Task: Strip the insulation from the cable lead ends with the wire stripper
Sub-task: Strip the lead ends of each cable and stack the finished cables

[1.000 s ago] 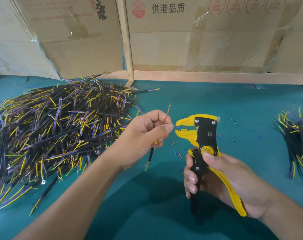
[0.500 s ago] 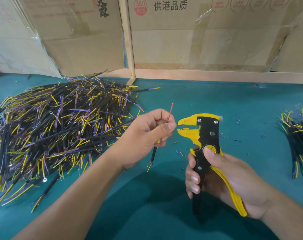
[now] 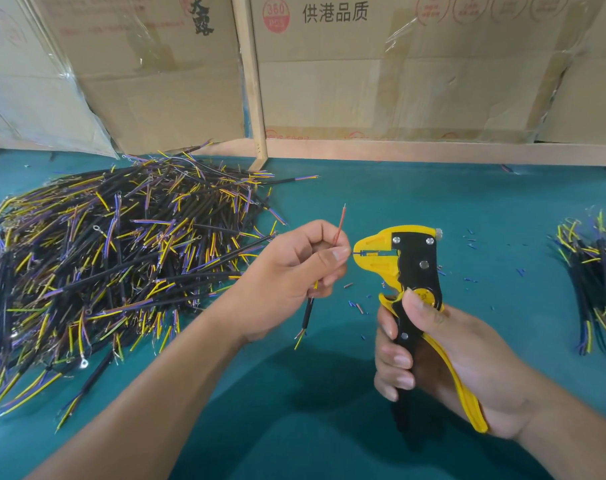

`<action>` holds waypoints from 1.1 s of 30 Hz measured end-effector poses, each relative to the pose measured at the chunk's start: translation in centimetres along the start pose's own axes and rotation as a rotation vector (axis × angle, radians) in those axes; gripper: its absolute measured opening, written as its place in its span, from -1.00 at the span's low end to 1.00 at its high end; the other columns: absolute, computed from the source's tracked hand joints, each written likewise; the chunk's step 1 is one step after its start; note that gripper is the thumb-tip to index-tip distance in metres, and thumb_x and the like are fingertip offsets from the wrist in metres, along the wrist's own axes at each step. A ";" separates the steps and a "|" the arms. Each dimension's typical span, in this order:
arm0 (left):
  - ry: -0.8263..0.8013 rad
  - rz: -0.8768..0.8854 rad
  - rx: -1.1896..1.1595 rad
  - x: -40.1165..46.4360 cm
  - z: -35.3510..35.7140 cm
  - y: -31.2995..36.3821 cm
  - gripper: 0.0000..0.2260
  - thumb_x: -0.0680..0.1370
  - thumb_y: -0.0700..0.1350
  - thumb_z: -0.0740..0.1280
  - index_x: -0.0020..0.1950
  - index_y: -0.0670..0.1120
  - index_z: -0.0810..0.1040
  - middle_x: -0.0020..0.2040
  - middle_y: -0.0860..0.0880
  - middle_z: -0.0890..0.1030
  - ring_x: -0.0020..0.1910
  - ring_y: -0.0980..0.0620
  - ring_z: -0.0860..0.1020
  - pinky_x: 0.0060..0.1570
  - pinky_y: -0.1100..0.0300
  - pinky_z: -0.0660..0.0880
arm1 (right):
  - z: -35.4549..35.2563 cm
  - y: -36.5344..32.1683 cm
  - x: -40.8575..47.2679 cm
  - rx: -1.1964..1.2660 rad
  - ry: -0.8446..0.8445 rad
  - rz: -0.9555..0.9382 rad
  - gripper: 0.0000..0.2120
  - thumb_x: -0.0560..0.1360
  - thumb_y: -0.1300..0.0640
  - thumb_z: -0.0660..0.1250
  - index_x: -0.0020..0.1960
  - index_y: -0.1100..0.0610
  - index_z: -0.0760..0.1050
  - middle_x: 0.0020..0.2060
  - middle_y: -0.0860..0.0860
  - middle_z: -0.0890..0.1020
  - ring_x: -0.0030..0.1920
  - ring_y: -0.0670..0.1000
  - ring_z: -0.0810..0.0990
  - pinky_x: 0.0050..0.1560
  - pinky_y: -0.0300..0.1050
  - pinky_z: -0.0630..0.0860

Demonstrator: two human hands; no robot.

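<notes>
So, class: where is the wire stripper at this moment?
In the head view, the wire stripper stands right of centre, gripped by the right hand, its yellow head beside the left hand.

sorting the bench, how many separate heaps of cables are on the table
2. A large pile of cables lies at the left, and a smaller pile lies at the right edge, cut off by the frame, so more may be out of view.
</notes>
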State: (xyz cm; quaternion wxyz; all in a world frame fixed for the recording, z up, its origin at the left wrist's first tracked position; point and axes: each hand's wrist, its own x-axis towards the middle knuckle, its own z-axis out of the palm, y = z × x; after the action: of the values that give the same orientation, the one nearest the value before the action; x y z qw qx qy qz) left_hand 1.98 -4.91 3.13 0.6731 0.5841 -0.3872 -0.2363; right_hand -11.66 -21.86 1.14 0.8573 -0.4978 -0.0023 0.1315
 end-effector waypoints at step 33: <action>0.050 0.043 -0.051 -0.9 -4.9 2.4 -0.93 0.53 -0.18 0.30 -0.03 -0.09 0.44 -0.44 0.09 0.27 -0.45 0.10 0.14 -0.43 0.25 0.11 | -1.0 -2.3 -0.5 0.015 0.214 -0.112 -0.43 0.21 -0.24 0.65 -0.30 0.11 0.37 -0.50 -0.02 0.24 -0.60 -0.08 0.20 -0.58 -0.21 0.28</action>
State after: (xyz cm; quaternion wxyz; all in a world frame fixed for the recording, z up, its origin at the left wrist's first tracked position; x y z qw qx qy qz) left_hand 5.06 -0.71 5.11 0.7020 0.5643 -0.3764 -0.2169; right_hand -11.49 -23.93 2.67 0.8623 -0.5016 0.0627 0.0296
